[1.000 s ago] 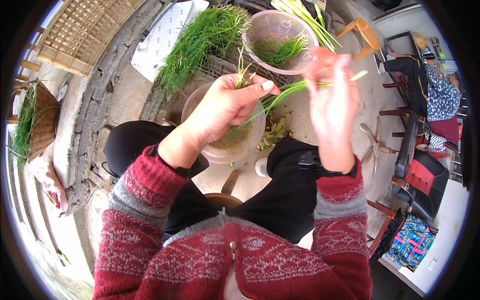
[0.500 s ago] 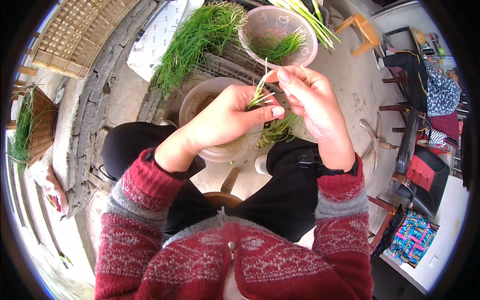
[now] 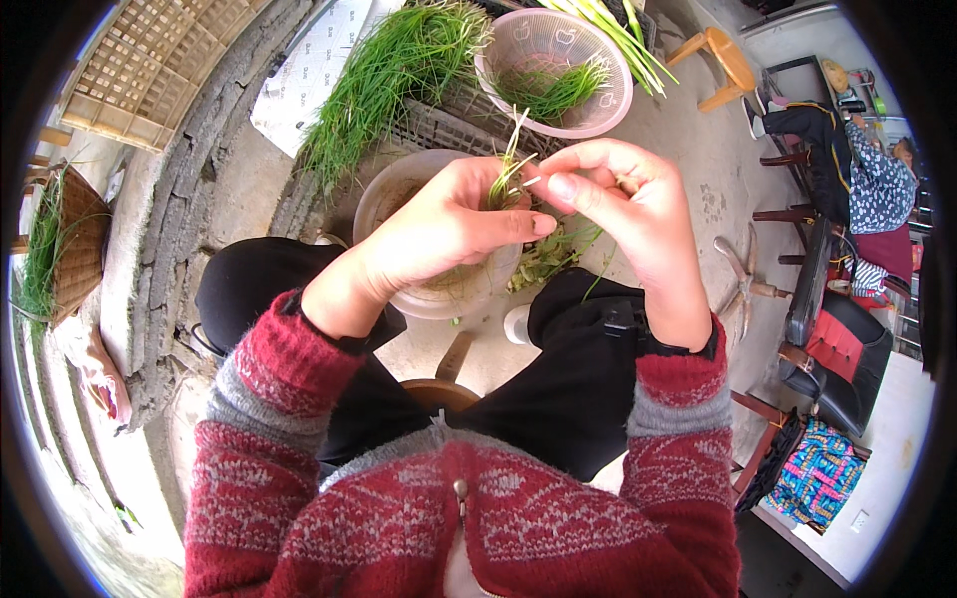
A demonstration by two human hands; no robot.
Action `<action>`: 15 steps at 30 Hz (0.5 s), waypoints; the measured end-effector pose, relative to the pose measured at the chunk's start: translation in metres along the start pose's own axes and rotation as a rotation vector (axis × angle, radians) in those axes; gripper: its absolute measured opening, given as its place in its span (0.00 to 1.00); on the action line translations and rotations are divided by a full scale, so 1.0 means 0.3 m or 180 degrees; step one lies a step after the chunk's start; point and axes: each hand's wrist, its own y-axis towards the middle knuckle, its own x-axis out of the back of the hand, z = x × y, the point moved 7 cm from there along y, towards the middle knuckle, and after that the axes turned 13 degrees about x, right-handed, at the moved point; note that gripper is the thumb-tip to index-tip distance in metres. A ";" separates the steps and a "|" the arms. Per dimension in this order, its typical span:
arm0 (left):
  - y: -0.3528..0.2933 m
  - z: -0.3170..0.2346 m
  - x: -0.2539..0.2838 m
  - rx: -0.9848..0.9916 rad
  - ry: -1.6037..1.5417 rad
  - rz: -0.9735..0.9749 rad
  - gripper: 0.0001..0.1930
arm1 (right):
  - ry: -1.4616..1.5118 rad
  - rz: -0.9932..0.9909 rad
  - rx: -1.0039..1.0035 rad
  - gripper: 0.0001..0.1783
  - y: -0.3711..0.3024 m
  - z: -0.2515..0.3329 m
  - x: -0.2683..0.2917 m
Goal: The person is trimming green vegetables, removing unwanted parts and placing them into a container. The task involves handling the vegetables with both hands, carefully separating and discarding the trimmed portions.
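Note:
My left hand (image 3: 439, 224) is closed around a small bunch of chives (image 3: 506, 184), whose pale ends stick up past the fingers. Close beside it, my right hand (image 3: 638, 204) pinches at the pale ends, thumb against forefinger; green blades hang down beneath this hand. Under my hands stands a round pale basin (image 3: 371, 214), partly hidden by the left hand. Green and yellowish trimmings (image 3: 543, 261) lie to the basin's right, near my knee.
A large heap of chives (image 3: 399, 80) lies ahead on a dark plastic crate (image 3: 449, 135). Beyond the hands sits a pink colander (image 3: 558, 40) holding more greens. Long green stalks (image 3: 638, 55) are behind it. A wooden stool (image 3: 733, 60) and chairs (image 3: 837, 359) stand right; a person sits there.
My right hand has moved slightly right and down, with its fingers now curled near the pale ends. Green blades now dangle below it. My left hand keeps its hold on the bunch.

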 end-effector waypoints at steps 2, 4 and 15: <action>0.004 0.008 0.001 0.0128 0.0014 -0.0002 0.09 | -0.0125 0.0075 0.0202 0.08 -0.001 0.005 -0.016; 0.006 0.009 -0.005 0.0102 -0.0060 0.0051 0.09 | -0.0186 0.0114 0.0264 0.07 0.000 -0.002 -0.028; 0.020 0.007 0.024 -0.0023 -0.0124 -0.0232 0.19 | -0.0439 -0.0513 0.0418 0.06 -0.015 0.022 0.037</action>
